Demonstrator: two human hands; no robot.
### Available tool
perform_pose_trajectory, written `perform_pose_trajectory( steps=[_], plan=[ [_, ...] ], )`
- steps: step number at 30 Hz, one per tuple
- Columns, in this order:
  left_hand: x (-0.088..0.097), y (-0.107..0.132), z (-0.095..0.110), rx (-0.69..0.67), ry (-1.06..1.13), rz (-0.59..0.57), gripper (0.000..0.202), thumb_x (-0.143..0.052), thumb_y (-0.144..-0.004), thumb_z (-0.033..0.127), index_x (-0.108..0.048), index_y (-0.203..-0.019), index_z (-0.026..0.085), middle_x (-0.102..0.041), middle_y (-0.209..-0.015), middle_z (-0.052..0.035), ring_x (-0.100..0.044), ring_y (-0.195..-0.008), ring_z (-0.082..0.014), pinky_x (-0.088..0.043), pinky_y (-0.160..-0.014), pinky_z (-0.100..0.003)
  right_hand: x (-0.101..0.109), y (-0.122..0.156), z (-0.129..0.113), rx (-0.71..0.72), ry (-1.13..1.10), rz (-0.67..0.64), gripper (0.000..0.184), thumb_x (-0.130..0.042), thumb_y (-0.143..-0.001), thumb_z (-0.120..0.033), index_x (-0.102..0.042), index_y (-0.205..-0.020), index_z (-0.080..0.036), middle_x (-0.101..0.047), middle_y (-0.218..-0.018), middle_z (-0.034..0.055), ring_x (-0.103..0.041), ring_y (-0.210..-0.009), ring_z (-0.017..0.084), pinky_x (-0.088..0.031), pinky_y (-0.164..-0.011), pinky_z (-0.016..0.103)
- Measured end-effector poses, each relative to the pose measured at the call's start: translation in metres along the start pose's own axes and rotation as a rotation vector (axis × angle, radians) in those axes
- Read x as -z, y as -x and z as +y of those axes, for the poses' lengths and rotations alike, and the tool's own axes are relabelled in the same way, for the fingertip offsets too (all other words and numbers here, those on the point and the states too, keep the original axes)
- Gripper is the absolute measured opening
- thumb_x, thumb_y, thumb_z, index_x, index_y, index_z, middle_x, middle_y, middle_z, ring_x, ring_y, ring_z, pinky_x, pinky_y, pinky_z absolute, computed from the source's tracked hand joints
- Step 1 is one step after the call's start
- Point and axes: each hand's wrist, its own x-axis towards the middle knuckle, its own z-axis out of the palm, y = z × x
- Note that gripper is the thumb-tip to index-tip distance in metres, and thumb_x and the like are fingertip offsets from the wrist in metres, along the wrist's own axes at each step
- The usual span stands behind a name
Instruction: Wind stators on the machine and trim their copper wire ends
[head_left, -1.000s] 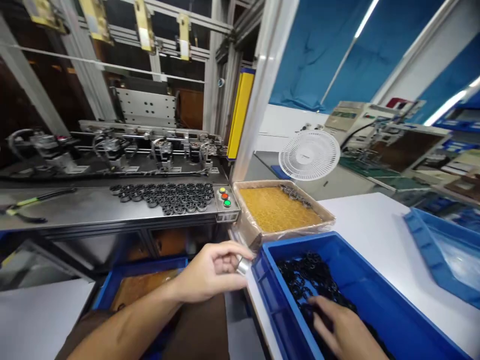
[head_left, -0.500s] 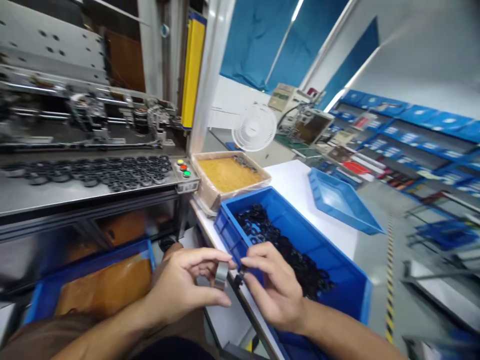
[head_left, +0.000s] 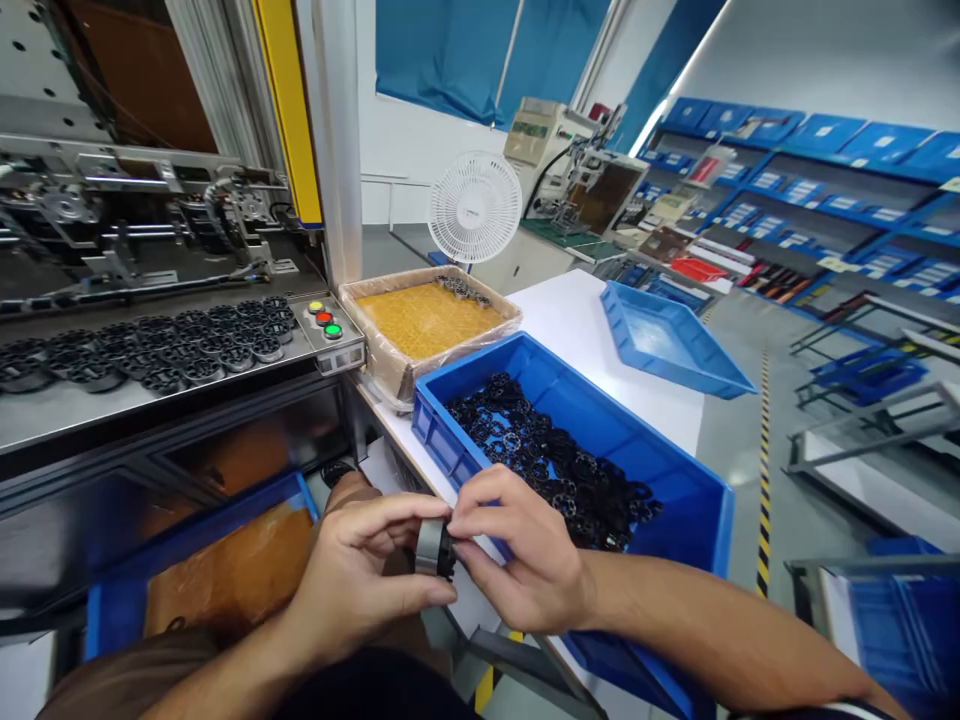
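Between thumb and fingers, my left hand [head_left: 367, 560] grips a short grey metal ring [head_left: 429, 546], held upright on its edge. A black plastic part [head_left: 447, 553] sits against the ring's right face. The fingertips of my right hand [head_left: 517, 550] pinch this black part, and my fingers cover some of it. Just beyond my right hand stands a blue bin [head_left: 637, 430] with a heap of black plastic ring parts [head_left: 555, 460] inside.
Rows of ring assemblies [head_left: 217, 345] cover the machine's metal ledge at left, beside a button box [head_left: 330, 340]. A lined carton [head_left: 390, 375] stands behind the bin, a shallow blue tray [head_left: 667, 345] to the right. Low at left is another blue bin [head_left: 94, 625].
My right hand has moved left and brought the black part from beside the ring up against its face. My left hand keeps hold of the ring. The view has shifted slightly.
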Motion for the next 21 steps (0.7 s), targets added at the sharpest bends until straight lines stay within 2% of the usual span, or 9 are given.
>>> perform_pose_trajectory(
  steps=[3, 5, 8, 12, 16, 19, 21],
  plan=[
    [0.002, 0.000, 0.000, -0.001, 0.003, 0.050, 0.055, -0.085, -0.050, -0.005, -0.077, -0.096, 0.024, -0.080, -0.086, -0.0017, -0.076, -0.077, -0.0183, -0.060, -0.071, -0.020, 0.000, -0.001, 0.004, 0.045, -0.033, -0.057, 0.042, -0.060, -0.071, -0.004, -0.057, -0.113, -0.011, -0.061, -0.097, 0.0117, -0.061, -0.087, 0.021, -0.056, -0.072, 0.037],
    [0.004, 0.001, 0.000, 0.013, 0.019, 0.070, 0.055, -0.084, -0.050, -0.005, -0.078, -0.096, 0.024, -0.080, -0.086, -0.0013, -0.076, -0.077, -0.0180, -0.060, -0.070, -0.019, 0.001, -0.002, 0.007, 0.074, -0.013, -0.093, 0.047, -0.060, -0.072, -0.006, -0.055, -0.118, -0.011, -0.061, -0.099, 0.0120, -0.061, -0.091, 0.022, -0.057, -0.075, 0.039],
    [0.008, 0.001, 0.000, 0.053, 0.035, 0.061, 0.057, -0.085, -0.049, -0.005, -0.078, -0.096, 0.027, -0.080, -0.085, -0.0007, -0.076, -0.076, -0.0182, -0.059, -0.069, -0.018, 0.003, -0.003, 0.011, 0.141, 0.059, -0.119, 0.044, -0.061, -0.080, -0.007, -0.053, -0.123, -0.013, -0.062, -0.099, 0.0115, -0.062, -0.094, 0.021, -0.058, -0.078, 0.039],
    [0.012, 0.003, 0.003, 0.082, -0.036, 0.086, 0.056, -0.089, -0.043, 0.001, -0.080, -0.092, 0.027, -0.080, -0.081, -0.0011, -0.076, -0.074, -0.0218, -0.061, -0.067, -0.022, 0.004, -0.002, 0.014, 0.248, 0.149, -0.168, 0.036, -0.061, -0.084, -0.010, -0.057, -0.120, -0.009, -0.064, -0.102, 0.0146, -0.062, -0.097, 0.022, -0.059, -0.080, 0.039],
    [0.010, 0.012, 0.008, 0.197, -0.200, 0.232, 0.051, -0.095, -0.038, 0.023, -0.081, -0.087, 0.026, -0.080, -0.079, -0.0032, -0.076, -0.076, -0.0275, -0.062, -0.071, -0.030, 0.001, 0.001, 0.016, 0.344, 0.215, -0.130, 0.024, -0.058, -0.088, -0.016, -0.063, -0.110, -0.005, -0.067, -0.097, 0.0140, -0.064, -0.095, 0.021, -0.059, -0.080, 0.034],
    [0.010, 0.019, 0.005, 0.235, -0.319, 0.307, 0.053, -0.095, -0.035, 0.038, -0.080, -0.085, 0.027, -0.080, -0.082, -0.0032, -0.075, -0.074, -0.0280, -0.062, -0.069, -0.030, -0.002, 0.004, 0.019, 0.452, 0.278, -0.085, 0.022, -0.051, -0.092, -0.018, -0.067, -0.103, -0.007, -0.068, -0.095, 0.0103, -0.065, -0.093, 0.018, -0.058, -0.083, 0.029],
    [0.015, 0.023, 0.000, 0.222, -0.402, 0.327, 0.055, -0.094, -0.034, 0.045, -0.080, -0.085, 0.028, -0.080, -0.081, -0.0023, -0.075, -0.072, -0.0273, -0.062, -0.066, -0.028, -0.003, 0.007, 0.023, 0.470, 0.331, -0.068, 0.021, -0.054, -0.092, -0.023, -0.069, -0.100, -0.011, -0.069, -0.096, 0.0078, -0.065, -0.090, 0.015, -0.056, -0.084, 0.026]
  ],
)
